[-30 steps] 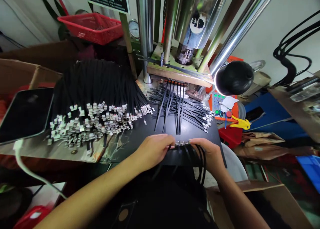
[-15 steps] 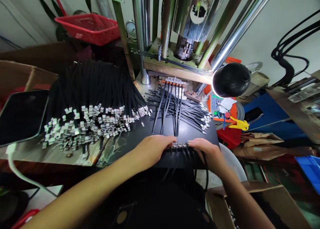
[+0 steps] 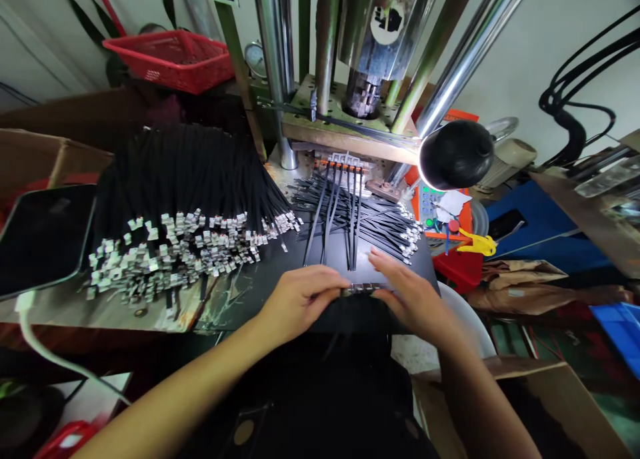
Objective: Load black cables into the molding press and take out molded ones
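Metal connectors (image 3: 361, 288) in a short row, pinched between two hands at the table's near edge.

Left hand (image 3: 300, 299) grasps the row's left end; right hand (image 3: 407, 292) presses its right end, fingers extended. Black cables (image 3: 345, 212) fan toward the press (image 3: 350, 122) at twelve o'clock; a cable pile (image 3: 185, 199) lies at ten o'clock.

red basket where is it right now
In the head view the red basket sits at the upper left, behind the big pile of black cables and left of the press columns.
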### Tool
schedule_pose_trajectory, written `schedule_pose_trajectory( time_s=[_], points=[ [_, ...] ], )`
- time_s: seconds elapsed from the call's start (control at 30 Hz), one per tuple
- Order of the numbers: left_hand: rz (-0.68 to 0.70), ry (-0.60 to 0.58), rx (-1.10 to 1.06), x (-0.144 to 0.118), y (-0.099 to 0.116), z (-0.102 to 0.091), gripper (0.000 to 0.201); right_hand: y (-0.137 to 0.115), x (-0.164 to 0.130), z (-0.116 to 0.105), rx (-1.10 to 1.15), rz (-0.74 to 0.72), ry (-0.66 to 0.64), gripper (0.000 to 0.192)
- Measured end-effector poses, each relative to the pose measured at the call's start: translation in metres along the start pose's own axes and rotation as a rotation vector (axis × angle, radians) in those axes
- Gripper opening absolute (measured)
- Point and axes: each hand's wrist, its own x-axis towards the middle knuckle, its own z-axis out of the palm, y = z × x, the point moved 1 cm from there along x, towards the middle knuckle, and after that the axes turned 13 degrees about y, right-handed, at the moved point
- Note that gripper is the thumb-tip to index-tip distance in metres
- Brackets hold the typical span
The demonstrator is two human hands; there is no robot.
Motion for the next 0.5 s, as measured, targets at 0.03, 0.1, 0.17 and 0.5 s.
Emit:
schedule_pose_trajectory(
  time_s=[0.03,0.1,0.17,0.5],
  points=[
    [-0.044,-0.001,0.036,-0.007,-0.006,-0.006,0.019,0.01,-0.007,-0.002,-0.025,0.03,0.014,0.05],
    [-0.103,0.004,0.087,-0.021,-0.017,-0.014,0.016,0.028,-0.022,-0.002,-0.035,0.062,0.05,0.036],
    [-0.099,-0.004,0.101,-0.029,-0.025,-0.017,0.012,0.04,-0.034,0.004,-0.019,0.059,0.073,0.032],
    [-0.065,-0.584,0.445,0.009,-0.003,-0.026,0.016,0.029,-0.041,0.027,-0.005,0.069,0.188,0.033]
  ],
)
